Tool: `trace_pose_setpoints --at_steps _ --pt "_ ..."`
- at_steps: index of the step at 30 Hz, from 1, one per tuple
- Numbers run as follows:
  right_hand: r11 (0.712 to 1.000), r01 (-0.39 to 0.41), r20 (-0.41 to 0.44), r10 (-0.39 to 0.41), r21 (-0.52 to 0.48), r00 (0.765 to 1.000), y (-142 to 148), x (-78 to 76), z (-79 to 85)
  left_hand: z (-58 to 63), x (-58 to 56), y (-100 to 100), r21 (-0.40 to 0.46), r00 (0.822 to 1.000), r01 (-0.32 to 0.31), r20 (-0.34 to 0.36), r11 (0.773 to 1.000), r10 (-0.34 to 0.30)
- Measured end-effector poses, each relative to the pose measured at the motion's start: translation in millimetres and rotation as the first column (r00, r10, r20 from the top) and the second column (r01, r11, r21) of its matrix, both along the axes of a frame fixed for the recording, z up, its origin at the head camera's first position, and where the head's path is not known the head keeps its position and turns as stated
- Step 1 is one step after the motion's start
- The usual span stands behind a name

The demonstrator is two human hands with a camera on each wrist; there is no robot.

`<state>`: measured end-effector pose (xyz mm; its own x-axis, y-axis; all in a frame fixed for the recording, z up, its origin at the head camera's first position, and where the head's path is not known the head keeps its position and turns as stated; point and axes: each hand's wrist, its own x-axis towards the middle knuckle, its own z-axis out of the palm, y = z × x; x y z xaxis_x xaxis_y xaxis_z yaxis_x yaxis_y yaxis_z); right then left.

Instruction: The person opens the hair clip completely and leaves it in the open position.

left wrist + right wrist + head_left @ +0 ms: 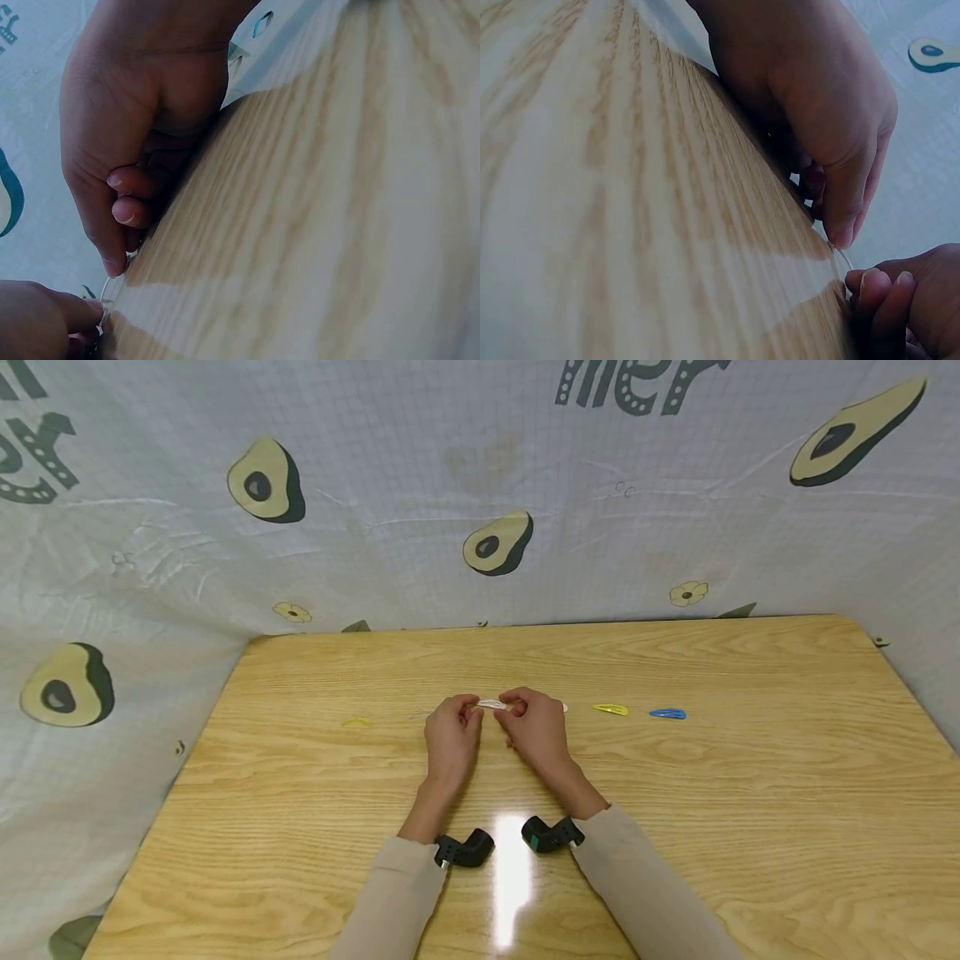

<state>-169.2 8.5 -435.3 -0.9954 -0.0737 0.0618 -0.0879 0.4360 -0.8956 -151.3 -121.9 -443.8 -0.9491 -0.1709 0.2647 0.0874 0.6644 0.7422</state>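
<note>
Head view, white clip, one end behind right hand

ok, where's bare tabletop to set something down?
Bare: right of the blue clip, out to the edge of the table; left of the pale yellow piece; the strip between the white clip and the printed sheet. Crowded: mid-row, where the left hand and right hand pinch the white clip.

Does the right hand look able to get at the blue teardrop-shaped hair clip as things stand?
Probably yes: nothing covers the blue teardrop-shaped hair clip, though the right hand would first need to free its grip from the slim white hair clip.
</note>
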Motion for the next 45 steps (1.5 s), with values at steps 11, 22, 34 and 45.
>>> trace_pose_setpoints --at_steps 11,22,34,45 --pt "1.0 0.0 0.044 -0.001 0.021 0.999 -1.2 -0.5 4.6 1.6 -0.6 -1.0 0.009 1.0 0.007 -0.006 1.0 -0.007" --pt "1.0 -0.019 0.095 0.018 0.014 0.995 -0.5 -1.8 6.2 1.8 -0.4 -2.1 0.031 1.0 0.021 0.001 0.999 -0.021" --pt "0.995 -0.096 0.109 0.094 0.017 0.99 2.5 -4.2 3.1 -0.6 0.4 -5.9 0.059 0.999 0.045 -0.012 0.997 -0.044" --pt "0.994 -0.112 0.095 0.112 -0.011 0.989 2.7 -3.8 1.9 -1.2 2.7 -8.9 0.161 0.997 0.048 -0.07 0.986 -0.038"
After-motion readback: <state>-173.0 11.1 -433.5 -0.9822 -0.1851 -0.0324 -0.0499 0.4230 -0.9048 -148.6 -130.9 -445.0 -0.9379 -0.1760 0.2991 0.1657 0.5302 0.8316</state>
